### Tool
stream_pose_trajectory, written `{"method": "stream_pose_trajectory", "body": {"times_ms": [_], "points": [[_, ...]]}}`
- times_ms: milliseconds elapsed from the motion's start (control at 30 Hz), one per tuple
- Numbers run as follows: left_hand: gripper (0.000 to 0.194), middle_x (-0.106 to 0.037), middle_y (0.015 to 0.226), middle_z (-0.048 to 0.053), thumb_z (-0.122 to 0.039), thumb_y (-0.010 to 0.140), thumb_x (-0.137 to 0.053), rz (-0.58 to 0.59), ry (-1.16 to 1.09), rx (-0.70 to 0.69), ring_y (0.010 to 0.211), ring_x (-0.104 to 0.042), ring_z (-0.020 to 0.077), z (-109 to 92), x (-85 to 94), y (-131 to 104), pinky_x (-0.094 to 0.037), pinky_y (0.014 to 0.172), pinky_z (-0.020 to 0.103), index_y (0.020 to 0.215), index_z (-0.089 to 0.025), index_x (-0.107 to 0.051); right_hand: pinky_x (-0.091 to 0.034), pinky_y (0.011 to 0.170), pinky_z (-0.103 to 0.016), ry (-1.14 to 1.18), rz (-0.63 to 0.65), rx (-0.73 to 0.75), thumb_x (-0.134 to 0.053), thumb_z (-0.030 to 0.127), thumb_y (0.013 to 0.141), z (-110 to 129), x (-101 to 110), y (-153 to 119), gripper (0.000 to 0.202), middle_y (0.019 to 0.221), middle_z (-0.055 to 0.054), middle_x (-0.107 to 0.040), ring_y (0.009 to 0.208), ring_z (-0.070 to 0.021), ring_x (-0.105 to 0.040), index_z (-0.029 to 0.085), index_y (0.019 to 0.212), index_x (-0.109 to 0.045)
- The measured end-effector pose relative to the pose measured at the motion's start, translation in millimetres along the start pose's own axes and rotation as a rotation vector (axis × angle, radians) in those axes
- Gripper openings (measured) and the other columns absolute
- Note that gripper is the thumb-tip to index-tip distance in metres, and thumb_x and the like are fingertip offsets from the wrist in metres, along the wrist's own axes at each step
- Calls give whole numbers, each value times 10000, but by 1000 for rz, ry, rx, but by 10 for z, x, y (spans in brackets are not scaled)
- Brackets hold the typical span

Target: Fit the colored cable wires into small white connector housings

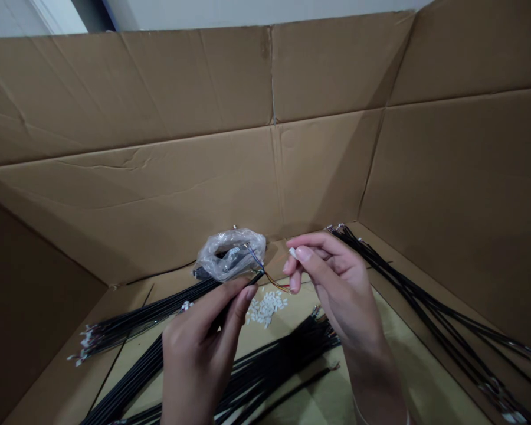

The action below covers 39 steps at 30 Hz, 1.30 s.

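My left hand [207, 336] pinches the end of a black cable [255, 277] between thumb and forefinger. Thin coloured wires [272, 282] fan out from that end, some toward the plastic bag and some toward my other hand. To the right, my right hand [336, 277] holds a small white connector housing [292, 252] between thumb and forefinger, its other fingers curled near the wire tips. The housing is apart from the wires. Below and between the hands lies a pile of small white connector housings [266, 308] on the yellowish surface.
A clear plastic bag [210, 251] with dark contents sits by the back cardboard wall [181, 200]. Black cable bundles lie at left [150, 310], in front [274, 360] and along the right [407, 283], many with white ends. Cardboard walls stand at the back and both sides.
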<state>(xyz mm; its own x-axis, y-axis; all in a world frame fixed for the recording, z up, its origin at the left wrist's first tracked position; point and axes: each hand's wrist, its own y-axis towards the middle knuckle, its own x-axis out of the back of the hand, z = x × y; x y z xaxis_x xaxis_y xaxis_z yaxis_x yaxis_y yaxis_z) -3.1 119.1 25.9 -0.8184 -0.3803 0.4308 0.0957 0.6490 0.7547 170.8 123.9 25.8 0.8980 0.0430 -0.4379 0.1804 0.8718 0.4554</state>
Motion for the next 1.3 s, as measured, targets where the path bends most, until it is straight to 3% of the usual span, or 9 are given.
{"method": "stream_pose_trajectory", "body": {"times_ms": [433,700,833,1033,1133,1200,1300], "points": [[145,-578,530,-51,-366,918,-682,29,-26,32,441,-489,103,-23,20,-4,-363,388,201,856,-276,-779,-608,588,-265,-261,-75,93,-692,193,899,76,-48,-38,79,733,11,-761,592,-128,-696,238,902,-758],[124,-586,577,-54,-352,937,-671,43,-46,74,500,-522,119,-70,50,-59,-504,583,217,892,-301,-775,-554,504,-245,-324,-60,71,-694,206,900,65,-21,-70,76,745,6,-764,612,-140,-706,250,908,-756],[121,-570,561,-61,-345,929,-674,89,-72,70,473,-523,110,-77,62,-21,-523,592,210,908,-303,-785,-570,537,-256,-305,-51,54,-702,214,892,62,-20,-56,58,739,6,-761,601,-137,-701,241,899,-753],[90,-787,834,-14,-331,907,-694,137,-133,90,634,-687,127,-23,17,-27,-508,535,173,942,-279,-759,-591,586,-234,-257,-13,31,-688,182,893,74,-24,-46,87,711,19,-755,587,-114,-697,233,890,-759],[112,-767,855,-10,-348,936,-662,186,-198,185,715,-690,138,-105,15,-47,-538,641,188,931,-264,-736,-591,574,-216,-243,42,-7,-702,180,890,95,-33,-63,71,704,20,-757,590,-110,-698,225,893,-756],[188,-718,813,-15,-386,962,-617,221,-288,321,741,-651,137,-198,28,-52,-517,692,192,872,-256,-718,-592,585,-201,-242,71,-17,-709,179,894,110,-43,-74,63,709,25,-758,597,-100,-696,223,900,-753],[369,-581,656,-27,-482,975,-568,153,-414,477,581,-469,112,-299,38,-61,-401,537,190,720,-236,-669,-583,600,-172,-249,94,-12,-698,166,907,124,-59,-87,87,727,37,-760,634,-87,-704,235,909,-751]]}}
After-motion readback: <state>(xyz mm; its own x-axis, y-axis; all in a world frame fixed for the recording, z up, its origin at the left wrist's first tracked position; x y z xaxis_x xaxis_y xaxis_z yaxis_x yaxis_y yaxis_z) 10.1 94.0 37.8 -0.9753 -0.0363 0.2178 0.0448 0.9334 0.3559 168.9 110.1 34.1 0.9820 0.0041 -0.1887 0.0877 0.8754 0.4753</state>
